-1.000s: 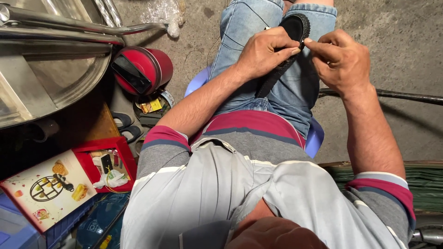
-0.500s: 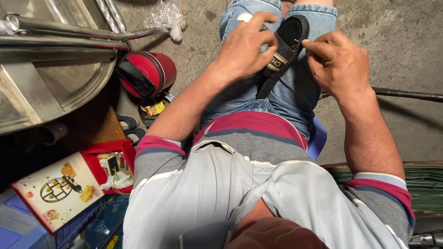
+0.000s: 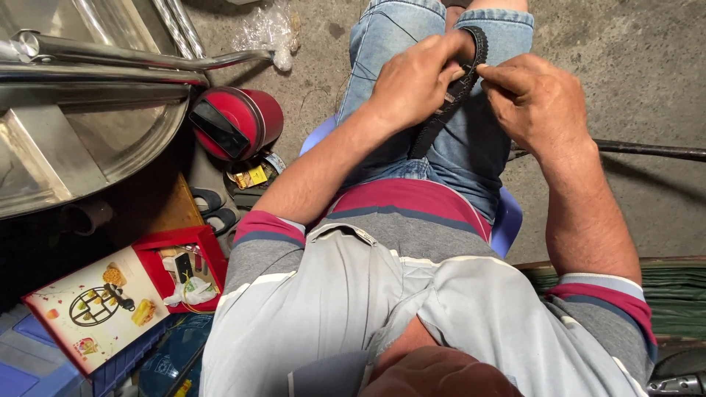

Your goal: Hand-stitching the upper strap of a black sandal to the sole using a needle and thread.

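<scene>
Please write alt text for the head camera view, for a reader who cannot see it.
A seated person in denim shorts holds a black toothed belt over the lap, left hand and right hand pinching it. To the left on the floor lie a red round tin and an open red box.

A black toothed belt is held over the lap, above the blue denim of the thighs. It is narrow and flexible, with small even teeth seen along its edge. Its upper end is bent into a tight loop near the knees, and from there the strip is run diagonally down toward the waist, where its lower end is lain flat on the denim. The middle part is pinched, and partly hidden, between fingers
</scene>
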